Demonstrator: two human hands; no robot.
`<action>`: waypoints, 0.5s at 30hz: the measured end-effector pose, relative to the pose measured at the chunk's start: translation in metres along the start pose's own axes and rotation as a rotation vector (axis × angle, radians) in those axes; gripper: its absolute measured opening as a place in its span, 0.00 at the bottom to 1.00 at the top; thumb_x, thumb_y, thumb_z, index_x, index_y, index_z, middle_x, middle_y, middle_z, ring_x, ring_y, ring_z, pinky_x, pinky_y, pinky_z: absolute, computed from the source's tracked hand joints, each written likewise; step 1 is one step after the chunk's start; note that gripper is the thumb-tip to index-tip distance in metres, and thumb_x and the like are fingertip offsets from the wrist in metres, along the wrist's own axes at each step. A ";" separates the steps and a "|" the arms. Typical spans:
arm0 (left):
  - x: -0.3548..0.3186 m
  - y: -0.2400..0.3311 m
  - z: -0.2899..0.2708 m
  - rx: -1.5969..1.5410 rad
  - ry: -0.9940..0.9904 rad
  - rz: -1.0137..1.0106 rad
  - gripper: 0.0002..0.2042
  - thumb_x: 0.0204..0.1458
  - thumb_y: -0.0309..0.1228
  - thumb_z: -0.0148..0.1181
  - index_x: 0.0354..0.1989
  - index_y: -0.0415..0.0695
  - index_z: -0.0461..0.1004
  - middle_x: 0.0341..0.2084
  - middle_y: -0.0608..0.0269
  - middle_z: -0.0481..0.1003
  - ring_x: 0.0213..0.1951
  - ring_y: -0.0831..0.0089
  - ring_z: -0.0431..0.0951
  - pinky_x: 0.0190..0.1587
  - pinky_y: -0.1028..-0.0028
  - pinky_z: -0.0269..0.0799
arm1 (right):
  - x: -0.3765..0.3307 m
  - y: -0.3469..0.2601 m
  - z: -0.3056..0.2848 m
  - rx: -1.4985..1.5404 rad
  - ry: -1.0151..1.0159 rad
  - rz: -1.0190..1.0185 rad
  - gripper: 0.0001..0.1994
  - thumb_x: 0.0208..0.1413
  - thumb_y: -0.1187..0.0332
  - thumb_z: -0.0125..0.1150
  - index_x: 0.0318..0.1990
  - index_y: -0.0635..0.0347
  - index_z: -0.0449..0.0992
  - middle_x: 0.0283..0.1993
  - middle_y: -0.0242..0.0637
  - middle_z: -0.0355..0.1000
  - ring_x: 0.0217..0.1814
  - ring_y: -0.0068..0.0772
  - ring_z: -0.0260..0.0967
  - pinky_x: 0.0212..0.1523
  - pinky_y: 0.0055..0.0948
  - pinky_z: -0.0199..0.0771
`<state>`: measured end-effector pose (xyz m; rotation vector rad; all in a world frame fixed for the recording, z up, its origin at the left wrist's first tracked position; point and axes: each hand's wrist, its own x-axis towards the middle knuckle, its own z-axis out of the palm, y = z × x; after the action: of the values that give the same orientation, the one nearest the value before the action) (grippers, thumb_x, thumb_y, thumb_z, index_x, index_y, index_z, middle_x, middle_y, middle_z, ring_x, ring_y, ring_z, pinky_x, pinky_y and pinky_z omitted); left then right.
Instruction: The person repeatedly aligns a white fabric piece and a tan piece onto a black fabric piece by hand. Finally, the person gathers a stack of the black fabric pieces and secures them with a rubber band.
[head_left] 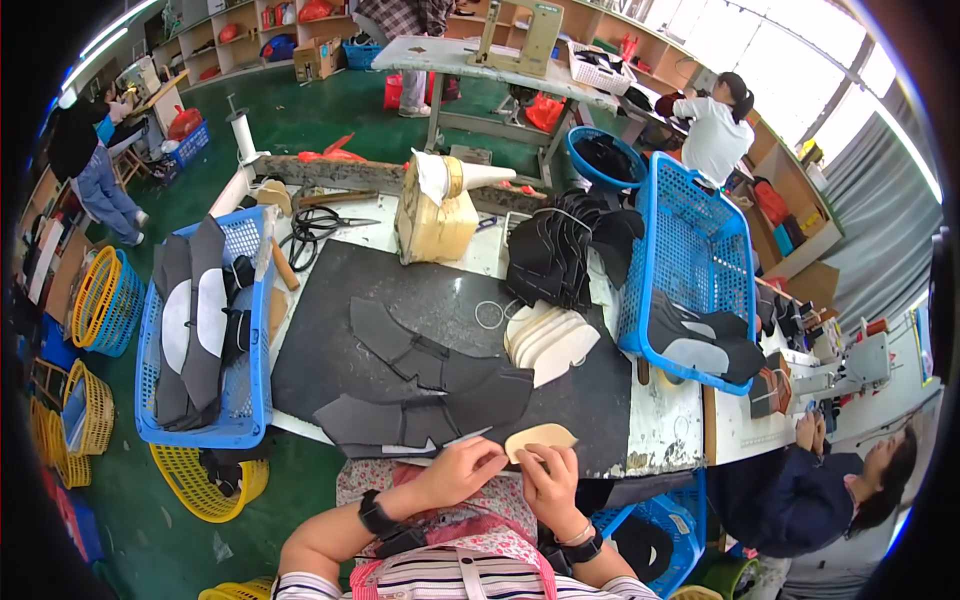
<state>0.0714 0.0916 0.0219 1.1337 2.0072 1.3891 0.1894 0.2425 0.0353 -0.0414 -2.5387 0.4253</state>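
Observation:
At the near edge of the table, my right hand pinches a cream rounded piece that looks like a thin shoe stiffener. My left hand is closed, fingertips together, just left of that piece; whatever is between them is hidden. Beyond the left hand lies a curved black fabric shoe piece with a pale strip along its near edge. Another curved black piece lies farther in on the dark mat. A fanned stack of cream pieces sits to the right, beside a thin ring.
Blue baskets with dark pieces flank the mat at left and right. At the back are scissors, a yellowish block with a cone spool, and piled black pieces. A co-worker sits close at right.

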 end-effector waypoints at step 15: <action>0.000 -0.008 0.033 -0.428 -0.020 -0.129 0.07 0.55 0.27 0.60 0.32 0.34 0.75 0.25 0.62 0.76 0.28 0.82 0.74 0.32 0.79 0.70 | -0.013 -0.007 0.001 0.366 -0.051 0.259 0.10 0.42 0.80 0.65 0.35 0.65 0.79 0.33 0.41 0.77 0.32 0.37 0.76 0.34 0.28 0.75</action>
<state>0.0925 0.1083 0.0015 0.8084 1.6262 1.6275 0.2002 0.2336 0.0302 -0.2243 -2.4720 0.9972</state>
